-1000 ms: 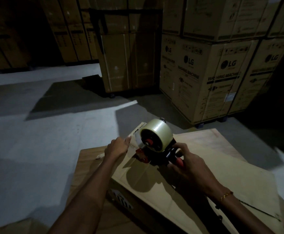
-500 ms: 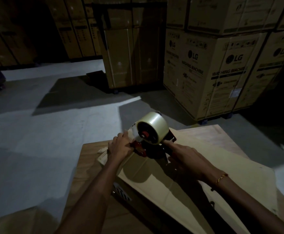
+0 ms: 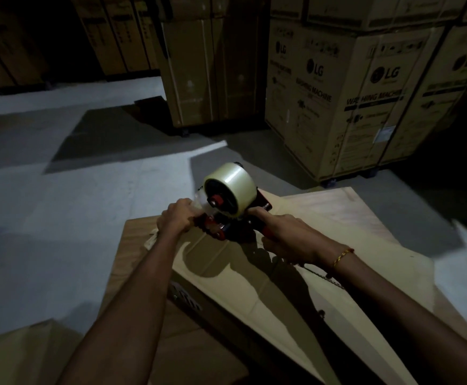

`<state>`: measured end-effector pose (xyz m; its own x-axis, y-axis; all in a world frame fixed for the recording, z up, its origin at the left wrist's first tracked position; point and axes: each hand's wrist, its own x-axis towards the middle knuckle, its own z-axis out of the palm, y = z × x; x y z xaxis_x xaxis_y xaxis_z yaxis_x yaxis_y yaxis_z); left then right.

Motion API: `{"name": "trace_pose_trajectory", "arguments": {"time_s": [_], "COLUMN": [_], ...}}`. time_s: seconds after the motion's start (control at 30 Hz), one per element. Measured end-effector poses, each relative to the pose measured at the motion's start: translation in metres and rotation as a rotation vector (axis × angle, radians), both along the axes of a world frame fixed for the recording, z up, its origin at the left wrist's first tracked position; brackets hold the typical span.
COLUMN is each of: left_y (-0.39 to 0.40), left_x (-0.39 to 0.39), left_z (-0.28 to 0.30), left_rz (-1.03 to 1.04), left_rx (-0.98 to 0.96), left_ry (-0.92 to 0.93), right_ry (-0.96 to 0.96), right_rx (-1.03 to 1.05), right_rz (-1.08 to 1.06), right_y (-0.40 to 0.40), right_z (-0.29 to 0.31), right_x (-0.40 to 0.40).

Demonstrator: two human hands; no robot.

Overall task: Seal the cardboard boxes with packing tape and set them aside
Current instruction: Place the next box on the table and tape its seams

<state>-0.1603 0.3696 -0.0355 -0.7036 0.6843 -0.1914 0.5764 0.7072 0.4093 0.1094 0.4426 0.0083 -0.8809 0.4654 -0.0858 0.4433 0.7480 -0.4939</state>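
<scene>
A flat cardboard box (image 3: 254, 276) lies on a wooden table (image 3: 132, 245) in front of me. A red and black tape dispenser (image 3: 226, 226) with a roll of clear packing tape (image 3: 231, 187) stands on the box's far corner. My right hand (image 3: 285, 237) grips the dispenser's handle. My left hand (image 3: 178, 218) pinches the loose end of the tape at the dispenser's front and holds it down at the box's far edge.
Tall stacks of large printed cartons (image 3: 360, 93) stand at the back right, and a tall brown carton (image 3: 210, 70) behind the table. More cartons (image 3: 121, 34) line the dark back wall. Grey floor (image 3: 60, 204) stretches to the left. Another piece of cardboard (image 3: 18, 357) lies at the bottom left.
My right hand has closed round the handle again after its fingers were stretched along it. My left hand stays curled on the tape end at the box's far edge.
</scene>
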Motion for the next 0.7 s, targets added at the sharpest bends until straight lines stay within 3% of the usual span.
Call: {"name": "trace_pose_trajectory", "arguments": {"time_s": [0.53,0.7], "left_y": [0.001,-0.005], "left_x": [0.003,0.031], "left_z": [-0.002,-0.012], "left_rz": [-0.035,-0.189], "left_rx": [-0.037,-0.047], "left_ry": [0.041,0.283], "right_ry": [-0.008,-0.018], "right_rx": [-0.048,-0.006], "right_rz": [-0.004,0.015], "right_y": [0.005,-0.001], "right_z": [-0.002,-0.004], "right_x": [0.090,0.087]}}
